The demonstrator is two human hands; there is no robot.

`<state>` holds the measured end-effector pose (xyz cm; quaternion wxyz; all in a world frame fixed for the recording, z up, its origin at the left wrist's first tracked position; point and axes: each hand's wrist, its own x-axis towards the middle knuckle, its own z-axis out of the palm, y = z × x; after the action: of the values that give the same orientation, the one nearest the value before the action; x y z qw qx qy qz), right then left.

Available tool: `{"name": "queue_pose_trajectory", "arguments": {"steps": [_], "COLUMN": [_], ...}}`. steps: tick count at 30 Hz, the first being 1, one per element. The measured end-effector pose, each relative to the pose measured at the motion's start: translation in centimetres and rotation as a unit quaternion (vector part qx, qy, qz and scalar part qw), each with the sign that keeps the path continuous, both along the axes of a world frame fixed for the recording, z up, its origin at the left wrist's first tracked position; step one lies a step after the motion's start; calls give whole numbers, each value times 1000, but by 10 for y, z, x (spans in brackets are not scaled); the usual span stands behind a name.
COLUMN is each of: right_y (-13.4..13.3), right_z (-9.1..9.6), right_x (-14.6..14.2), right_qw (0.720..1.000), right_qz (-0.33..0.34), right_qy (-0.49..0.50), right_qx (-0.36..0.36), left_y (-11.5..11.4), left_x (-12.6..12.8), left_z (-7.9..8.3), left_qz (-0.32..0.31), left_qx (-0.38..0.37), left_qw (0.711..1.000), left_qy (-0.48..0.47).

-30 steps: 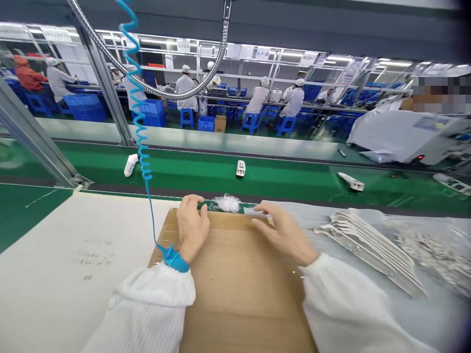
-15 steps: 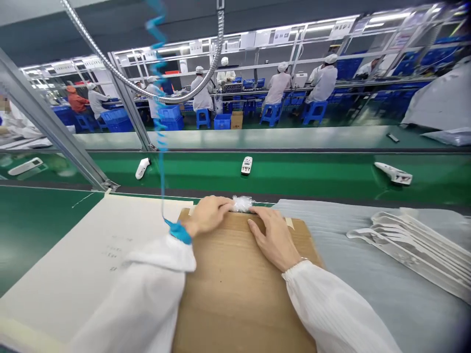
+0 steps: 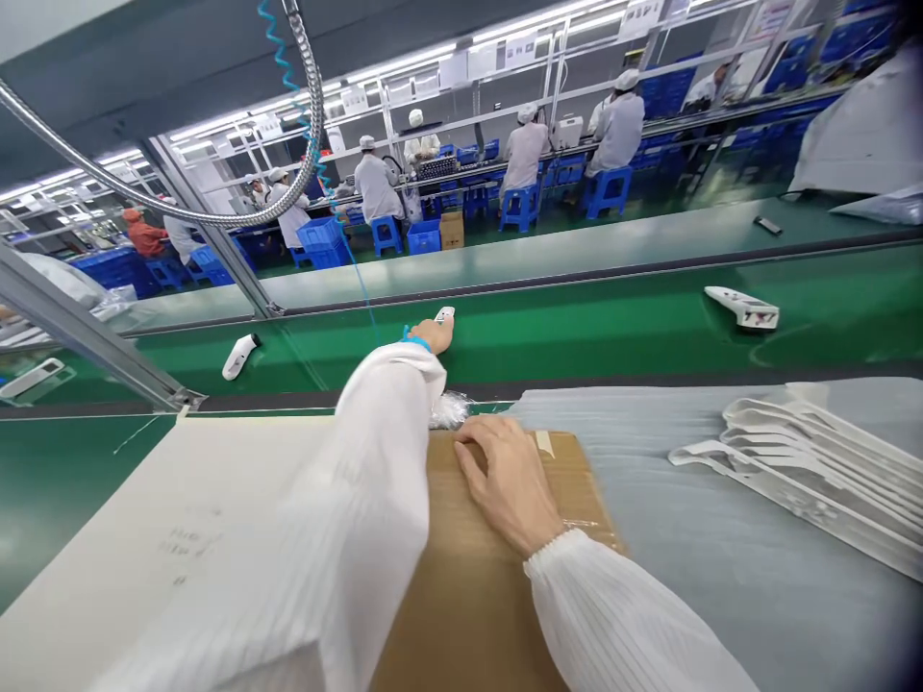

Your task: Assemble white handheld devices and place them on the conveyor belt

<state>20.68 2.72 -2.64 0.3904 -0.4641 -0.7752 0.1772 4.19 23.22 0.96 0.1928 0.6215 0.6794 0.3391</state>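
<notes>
My left hand (image 3: pixel 434 334) reaches over the green belt, a blue strap round its wrist. Its fingers close on a white handheld device (image 3: pixel 445 312) and cover the near end of it. On the cardboard (image 3: pixel 461 605) in front of me lies my right hand (image 3: pixel 511 481), open, with its fingertips near the far edge. A crumpled clear plastic wrap (image 3: pixel 450 409) sits just beyond that edge, partly hidden by my left sleeve. Similar white devices rest on the belt: one with a dark tip (image 3: pixel 240 357) to the left and one (image 3: pixel 742 308) to the right.
White plastic parts (image 3: pixel 814 471) lie stacked on grey foam sheeting (image 3: pixel 649 567) at the right. A large pale sheet (image 3: pixel 237 461) covers the left side. A metal post (image 3: pixel 101 332) and hanging flexible hose (image 3: pixel 237 219) stand nearby. Several people work at a far bench.
My left hand has left the cardboard's far edge and moved forward to the device on the belt. My right hand stays on the cardboard. The view has tilted.
</notes>
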Motion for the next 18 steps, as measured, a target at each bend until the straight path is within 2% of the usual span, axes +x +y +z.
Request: {"name": "queue_pose_trajectory", "arguments": {"steps": [3,6,9,12,15,18], "right_y": [2,1,0,-1,-1,-1], "right_z": [1,3,3,3,4,5], "right_x": [1,2,2,1,1,1], "right_qw": [1000,1000,1000,1000,1000,1000], "right_qz": [10,17,6,5,14,18], "right_qy": [-1,-5,-10,-10,-4,7], "right_qx": [-8,-6,-5,4,13,16], "left_y": [4,-13,-48,-96,-150,-198], "left_x": [23,17,-7,-33,-47,-42], "left_z": [-4,8,31,54,64,57], "left_qz": [66,71,58,56,37,16], "left_qx": [-50,-47,-1,63,94,54], "left_qw": [996,993,989,977,921,840], "left_qy": [-30,-79,-134,-197,-377,-540]}}
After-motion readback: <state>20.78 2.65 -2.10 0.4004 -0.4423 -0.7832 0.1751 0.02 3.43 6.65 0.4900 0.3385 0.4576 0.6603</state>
